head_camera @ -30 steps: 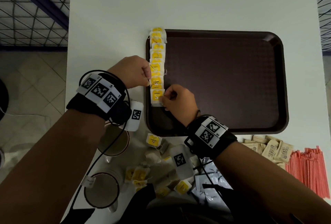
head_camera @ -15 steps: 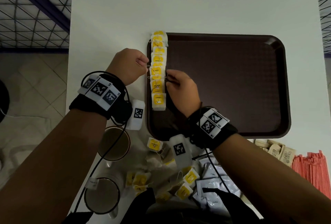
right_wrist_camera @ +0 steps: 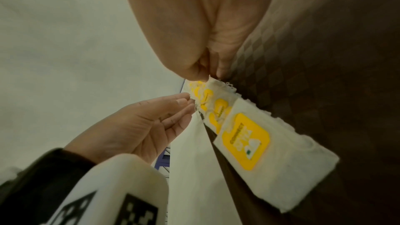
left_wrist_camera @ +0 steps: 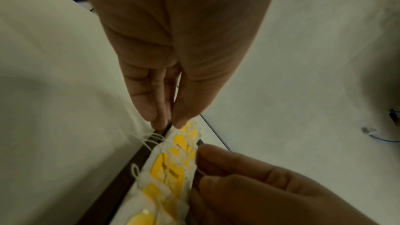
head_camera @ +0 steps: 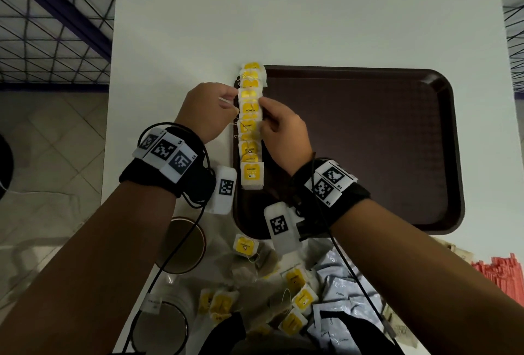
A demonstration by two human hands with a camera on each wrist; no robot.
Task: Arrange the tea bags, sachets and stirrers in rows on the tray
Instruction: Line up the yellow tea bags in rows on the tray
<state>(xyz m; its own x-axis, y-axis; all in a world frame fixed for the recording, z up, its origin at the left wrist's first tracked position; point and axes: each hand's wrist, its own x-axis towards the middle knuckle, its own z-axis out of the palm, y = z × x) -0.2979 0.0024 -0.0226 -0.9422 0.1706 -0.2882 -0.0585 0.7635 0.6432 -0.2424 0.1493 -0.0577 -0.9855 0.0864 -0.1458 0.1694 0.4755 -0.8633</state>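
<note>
A row of several yellow-labelled tea bags (head_camera: 251, 127) overlaps along the left edge of the brown tray (head_camera: 368, 142). My left hand (head_camera: 236, 103) is at the row's left side, over the tray rim. Its straight fingertips (left_wrist_camera: 155, 121) touch the edge of a bag in the far half. From the right, my right hand (head_camera: 262, 106) pinches the opposite edge of the tea bag (right_wrist_camera: 218, 85) between thumb and finger (right_wrist_camera: 194, 73). The nearest bag (right_wrist_camera: 244, 139) lies flat on the tray (right_wrist_camera: 324, 57). Loose strings (left_wrist_camera: 151, 137) stick out on the left.
Near me on the white table (head_camera: 283, 14) lie loose tea bags (head_camera: 245, 245), pale sachets (head_camera: 340, 292) and red stirrers (head_camera: 499, 272) at the right. Two cups (head_camera: 184, 244) (head_camera: 160, 326) stand left of the pile. The table's left edge drops to the floor.
Both hands have moved up the row, away from me. The right hand left the nearest bag and now pinches one further along; the left fingertips slid along the left edge.
</note>
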